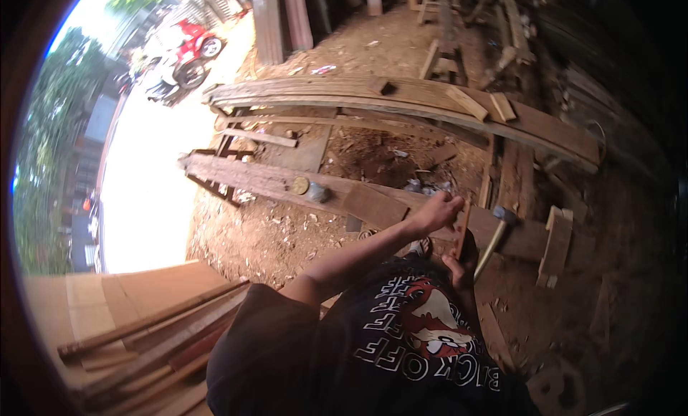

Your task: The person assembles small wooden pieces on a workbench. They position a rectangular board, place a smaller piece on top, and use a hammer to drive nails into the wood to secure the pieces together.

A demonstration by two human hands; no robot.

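Observation:
A narrow reddish-brown wooden strip (461,233) with a row of dark spots along it stands on end above the plank bench. My right hand (459,268) is closed around its lower part, close to my shirt. Reaching in from the left, my left hand (439,213) is closed in a pinch beside the strip's upper end; whatever is between its fingertips is too small to make out. A hammer (490,250) with a pale handle and grey-blue head lies just right of my hands. To the left, a flat brown board (375,205) rests on the bench.
The long plank bench (251,177) carries a yellow round tin (301,185) and a grey lump (317,192). Beyond it runs a second bench of stacked planks (322,92) with loose offcuts. A wooden block (555,245) sits at right. Timber (172,337) is piled at lower left.

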